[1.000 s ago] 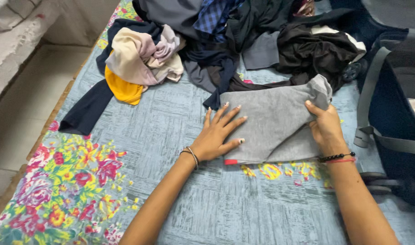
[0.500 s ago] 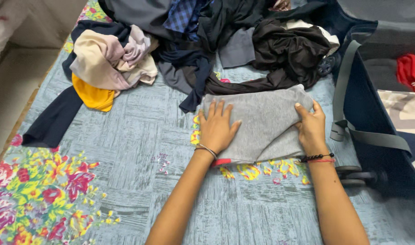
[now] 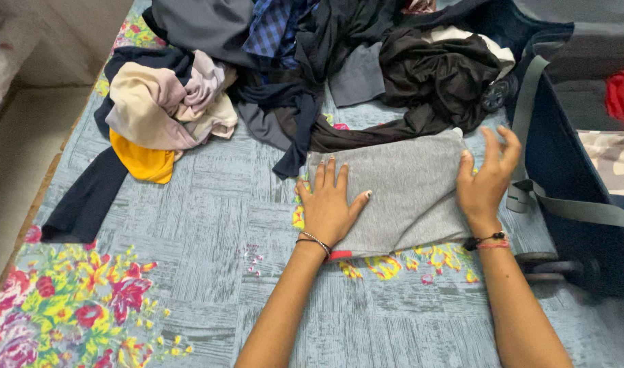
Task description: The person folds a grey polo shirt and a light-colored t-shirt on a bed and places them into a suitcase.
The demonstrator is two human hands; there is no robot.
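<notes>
Suitcase (image 3: 564,170) and clothes pile (image 3: 312,54) cut off by frame edges.

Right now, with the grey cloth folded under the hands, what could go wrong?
1. The right hand is lifted open at the edge of the grey folded garment; only the left hand lies flat on it, so the fold may spring open.
2. A dark sleeve from the clothes pile touches its far edge and might drag along.
3. The suitcase strap hangs close to the right hand and could snag it.
</notes>
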